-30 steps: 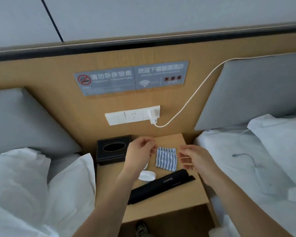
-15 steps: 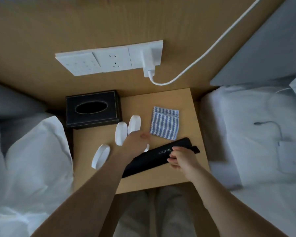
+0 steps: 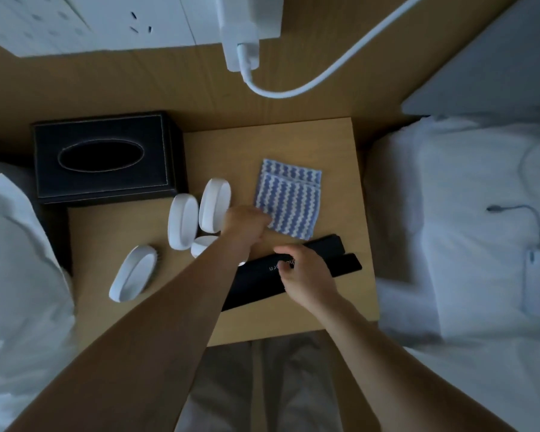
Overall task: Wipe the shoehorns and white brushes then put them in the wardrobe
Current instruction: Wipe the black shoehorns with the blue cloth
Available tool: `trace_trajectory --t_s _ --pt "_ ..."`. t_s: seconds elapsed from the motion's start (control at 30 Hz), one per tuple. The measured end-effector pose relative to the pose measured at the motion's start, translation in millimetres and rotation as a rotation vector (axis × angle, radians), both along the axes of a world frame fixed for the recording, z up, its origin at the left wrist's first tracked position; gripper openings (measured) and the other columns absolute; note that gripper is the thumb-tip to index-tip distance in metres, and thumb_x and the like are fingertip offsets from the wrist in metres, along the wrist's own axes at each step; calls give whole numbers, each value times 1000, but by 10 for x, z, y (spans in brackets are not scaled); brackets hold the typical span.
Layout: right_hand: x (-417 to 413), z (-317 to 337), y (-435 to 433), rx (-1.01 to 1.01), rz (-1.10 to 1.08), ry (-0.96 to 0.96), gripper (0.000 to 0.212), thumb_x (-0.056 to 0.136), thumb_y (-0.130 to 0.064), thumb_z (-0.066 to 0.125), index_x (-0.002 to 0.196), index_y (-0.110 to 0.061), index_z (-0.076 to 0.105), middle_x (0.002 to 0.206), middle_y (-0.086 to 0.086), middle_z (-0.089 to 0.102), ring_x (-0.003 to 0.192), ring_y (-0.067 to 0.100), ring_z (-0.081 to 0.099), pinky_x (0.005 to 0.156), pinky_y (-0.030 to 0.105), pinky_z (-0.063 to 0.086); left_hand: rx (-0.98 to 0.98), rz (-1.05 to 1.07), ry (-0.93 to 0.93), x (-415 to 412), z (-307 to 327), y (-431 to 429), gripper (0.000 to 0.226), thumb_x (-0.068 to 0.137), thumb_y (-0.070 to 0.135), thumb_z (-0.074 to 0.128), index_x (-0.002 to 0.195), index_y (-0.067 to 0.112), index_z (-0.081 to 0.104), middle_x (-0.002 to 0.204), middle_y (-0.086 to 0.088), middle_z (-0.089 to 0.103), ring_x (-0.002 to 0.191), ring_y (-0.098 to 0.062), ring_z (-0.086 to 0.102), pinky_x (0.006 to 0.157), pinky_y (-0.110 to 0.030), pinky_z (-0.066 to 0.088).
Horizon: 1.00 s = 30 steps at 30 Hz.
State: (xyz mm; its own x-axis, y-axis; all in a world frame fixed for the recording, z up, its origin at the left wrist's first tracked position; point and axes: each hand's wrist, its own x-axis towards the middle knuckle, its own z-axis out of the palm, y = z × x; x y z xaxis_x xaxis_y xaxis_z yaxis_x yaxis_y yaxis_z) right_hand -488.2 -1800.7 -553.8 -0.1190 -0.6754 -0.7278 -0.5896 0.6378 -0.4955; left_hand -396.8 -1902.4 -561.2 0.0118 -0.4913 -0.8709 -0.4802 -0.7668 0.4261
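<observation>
Two black shoehorns (image 3: 345,265) lie side by side across the near part of the wooden nightstand (image 3: 340,313). My right hand (image 3: 307,277) grips the upper one near its middle, fingers and thumb curled over it. Several white oval brushes lie left of centre: two side by side (image 3: 215,203) (image 3: 183,220), one apart at the left (image 3: 133,274), and one (image 3: 201,244) partly hidden under my left forearm. A folded blue-and-white striped cloth (image 3: 290,201) lies flat behind the shoehorns. My left hand (image 3: 243,222) pinches its near left corner.
A black tissue box (image 3: 103,157) stands at the nightstand's back left. Above it on the wooden wall are a white socket panel (image 3: 106,20) with a charger (image 3: 240,35) and a white cable (image 3: 340,67). White bedding (image 3: 465,229) lies on both sides.
The view has tilted down and closer to the nightstand. My left hand moved from the brushes to the cloth's corner. My right hand stays on the black shoehorn.
</observation>
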Motion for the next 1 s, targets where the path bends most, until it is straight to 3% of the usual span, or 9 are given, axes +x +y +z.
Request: trace_trajectory --t_s 0.13,0.3,0.37,0.43,0.53,0.6,0.73,0.83,1.0 --pt "44 -242 12 -141 316 225 38 94 -27 52 132 -19 51 135 -2 51 131 17 37 106 34 32 -134 89 -44 42 -99 -40 11 80 21 72 79 13 64 78 -7 63 81 -24 60 80 -36 53" --pt "61 -403 18 -210 449 351 36 89 -33 60 122 -20 59 121 2 56 123 26 42 101 35 27 -14 122 81 84 -9 -88 29 80 9 62 55 13 47 55 -3 42 50 -15 40 51 -27 39" --pt "52 -413 -4 -281 456 352 27 78 -31 72 103 -19 70 102 4 63 107 29 54 91 39 36 6 185 131 102 77 -90 31 82 5 55 55 12 42 54 -3 36 49 -14 34 48 -26 35" --pt "29 -428 -37 -348 453 361 21 58 -26 87 73 -21 73 76 1 63 78 25 63 70 36 47 -23 236 158 132 160 -90 25 83 4 52 61 12 43 56 -4 33 49 -14 29 50 -26 33" --pt "22 -427 -65 -410 484 309 30 46 -17 93 53 -22 64 58 -4 56 58 21 59 53 29 45 -87 266 158 186 265 -98 21 82 5 51 64 13 45 56 -3 33 49 -14 29 56 -29 31" --pt "14 -426 -71 -392 538 281 24 52 -20 91 61 -19 68 63 -1 60 66 24 61 57 33 47 -108 270 153 222 306 -98 24 82 6 51 60 13 45 52 -1 34 48 -14 31 61 -32 32" --pt "45 -403 -85 -329 599 249 29 83 -28 68 106 -11 65 107 8 59 107 27 51 89 36 36 -165 311 164 275 341 -90 31 82 7 54 53 13 45 42 4 37 46 -13 34 58 -30 35" --pt "79 -411 -77 -342 552 240 23 82 -22 69 100 -7 67 99 11 60 101 30 53 84 37 38 -213 340 177 310 348 -77 24 82 6 55 59 10 51 40 7 39 47 -13 35 57 -30 37" --pt "110 -460 27 -396 588 231 45 41 -32 92 72 -10 68 68 5 60 65 27 62 59 32 50 -246 302 208 369 403 -23 11 82 7 52 72 9 54 43 5 38 47 -13 34 57 -30 36"
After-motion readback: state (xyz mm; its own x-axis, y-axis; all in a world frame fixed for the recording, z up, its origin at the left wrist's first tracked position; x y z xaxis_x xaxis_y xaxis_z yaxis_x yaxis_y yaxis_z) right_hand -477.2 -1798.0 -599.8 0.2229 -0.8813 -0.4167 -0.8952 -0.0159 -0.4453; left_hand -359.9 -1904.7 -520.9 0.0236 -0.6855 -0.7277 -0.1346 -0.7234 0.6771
